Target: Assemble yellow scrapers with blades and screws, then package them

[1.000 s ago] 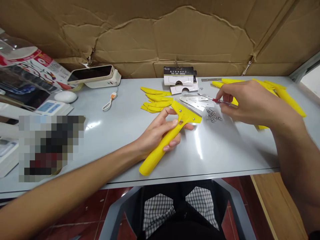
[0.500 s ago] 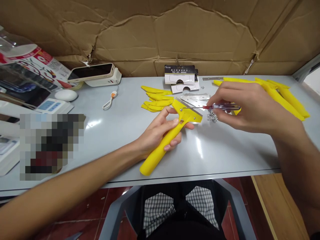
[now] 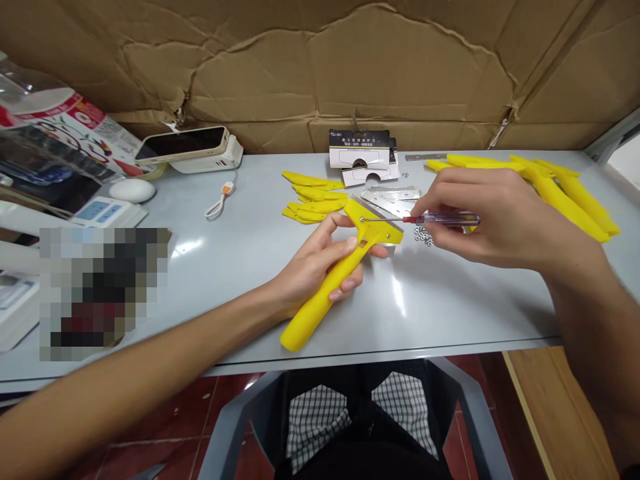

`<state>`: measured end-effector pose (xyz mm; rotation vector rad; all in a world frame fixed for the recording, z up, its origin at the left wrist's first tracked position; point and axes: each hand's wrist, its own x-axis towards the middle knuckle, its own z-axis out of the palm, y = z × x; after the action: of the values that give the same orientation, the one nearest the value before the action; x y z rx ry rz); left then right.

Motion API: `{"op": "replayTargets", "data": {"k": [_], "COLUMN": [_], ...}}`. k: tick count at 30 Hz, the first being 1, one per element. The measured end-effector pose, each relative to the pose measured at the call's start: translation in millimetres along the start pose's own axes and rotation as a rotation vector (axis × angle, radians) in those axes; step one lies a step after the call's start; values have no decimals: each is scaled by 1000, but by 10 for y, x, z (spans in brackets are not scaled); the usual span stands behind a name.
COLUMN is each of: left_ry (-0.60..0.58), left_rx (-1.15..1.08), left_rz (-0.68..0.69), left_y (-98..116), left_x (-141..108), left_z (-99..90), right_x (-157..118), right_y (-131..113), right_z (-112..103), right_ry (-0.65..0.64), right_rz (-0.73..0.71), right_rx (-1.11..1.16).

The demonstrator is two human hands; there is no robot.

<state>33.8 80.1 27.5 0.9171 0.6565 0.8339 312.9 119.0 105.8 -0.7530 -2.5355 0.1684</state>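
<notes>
Grey desk point(image 3: 225, 280), front centre: my left hand point(image 3: 315, 257) curls closed round a yellow plastic scraper point(image 3: 327, 287); my right hand point(image 3: 480, 217) pinches a screwdriver point(image 3: 440, 218), tip on the scraper head point(image 3: 373, 223). Loose toward the far edge: yellow handle pieces point(image 3: 313, 193), steel blades point(image 3: 390, 195), small screws point(image 3: 423, 235).

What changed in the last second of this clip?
The right hand moved left, turning the screwdriver from slanted to level, its tip now at the head of the yellow scraper. The left hand kept its hold on the scraper. The fasteners and blades stayed put.
</notes>
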Motion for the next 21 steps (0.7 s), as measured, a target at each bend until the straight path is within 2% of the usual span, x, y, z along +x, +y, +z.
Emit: {"op": "replayTargets", "data": {"k": [6,15,19,21], "left_ry": [16,83,86,95], "left_rx": [45,83,89,89], "left_rz": [30,35,37,38], "left_y": [-7,-18,-4,2], "left_x": [-11,-32,-26,-21], "left_z": [35,89,91,91], "right_x": [-8,-29,-4,-3], "right_y": [-14,-180,-208,-210], "right_z": [7,35,96,122], "right_ry": [40,208,298,291], "right_rz": [-22,-63,-140,-166], "right_rx": [-37,-171,-126,-128]}}
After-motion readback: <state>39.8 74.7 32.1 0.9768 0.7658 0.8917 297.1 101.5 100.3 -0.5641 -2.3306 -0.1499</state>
